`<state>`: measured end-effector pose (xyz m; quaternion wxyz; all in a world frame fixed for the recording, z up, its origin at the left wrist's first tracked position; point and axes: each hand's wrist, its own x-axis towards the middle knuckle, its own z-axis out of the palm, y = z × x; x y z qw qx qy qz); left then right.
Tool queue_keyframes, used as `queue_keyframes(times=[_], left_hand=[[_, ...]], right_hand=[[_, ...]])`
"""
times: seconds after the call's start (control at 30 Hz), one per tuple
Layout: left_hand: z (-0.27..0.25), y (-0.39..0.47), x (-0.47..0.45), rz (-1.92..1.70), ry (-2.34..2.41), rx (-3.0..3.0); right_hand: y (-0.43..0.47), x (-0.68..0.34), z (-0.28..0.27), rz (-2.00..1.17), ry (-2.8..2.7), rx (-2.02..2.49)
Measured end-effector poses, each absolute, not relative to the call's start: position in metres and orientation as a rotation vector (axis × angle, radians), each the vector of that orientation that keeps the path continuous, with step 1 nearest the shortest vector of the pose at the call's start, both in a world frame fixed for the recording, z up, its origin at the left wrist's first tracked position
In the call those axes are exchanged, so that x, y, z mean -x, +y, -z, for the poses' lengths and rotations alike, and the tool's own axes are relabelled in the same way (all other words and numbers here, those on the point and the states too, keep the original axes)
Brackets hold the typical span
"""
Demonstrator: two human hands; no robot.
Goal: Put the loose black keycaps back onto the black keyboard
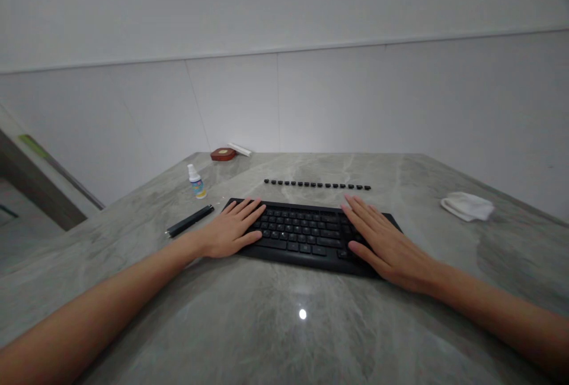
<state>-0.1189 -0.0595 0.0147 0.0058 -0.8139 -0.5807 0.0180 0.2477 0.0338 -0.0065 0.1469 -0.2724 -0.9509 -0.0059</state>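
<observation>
A black keyboard [302,234] lies on the grey marbled table in front of me. My left hand [235,228] rests flat over its left end, fingers stretched out and apart. Over the right end lies my right hand [382,242], also flat with its fingers extended. Both palms hide the keys beneath them. Behind the keyboard, a row of small black keycaps [319,185] is lined up from left to right. The top edge of the keyboard, just below that row, shows a dark strip without visible keycaps.
Left of the keyboard lies a slim black bar-shaped object [190,222], with a small white spray bottle [197,183] behind it. A reddish-brown box [223,154] and a white strip [240,149] sit at the back left. A folded white cloth [467,206] lies at the right.
</observation>
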Motion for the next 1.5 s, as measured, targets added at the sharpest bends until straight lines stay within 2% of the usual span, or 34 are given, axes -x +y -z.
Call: queue_keyframes(times=[0.17,0.53,0.8,1.13,1.2,1.37,1.5], left_hand=[[-0.014,-0.062,0.113,-0.091,-1.711,2.611],[-0.022,-0.066,0.100,-0.096,-1.387,2.855],[-0.012,-0.058,0.130,0.099,-1.987,2.170],[-0.013,-0.052,0.131,0.056,-2.448,1.856],[-0.013,-0.051,0.132,0.096,-2.455,1.864],[-0.009,-0.048,0.140,0.163,-2.452,1.882],[-0.012,-0.048,0.143,0.166,-2.460,1.871]], right_hand=[[0.032,-0.242,0.004,-0.095,-2.931,0.695],[0.031,-0.246,-0.006,-0.165,-3.000,0.550],[0.030,-0.249,-0.011,-0.178,-3.000,0.586],[0.030,-0.248,-0.018,-0.152,-2.957,0.632],[0.034,-0.249,-0.018,-0.129,-2.876,0.800],[0.046,-0.253,-0.009,-0.028,-2.384,1.670],[0.050,-0.255,-0.005,-0.119,-2.379,1.753]])
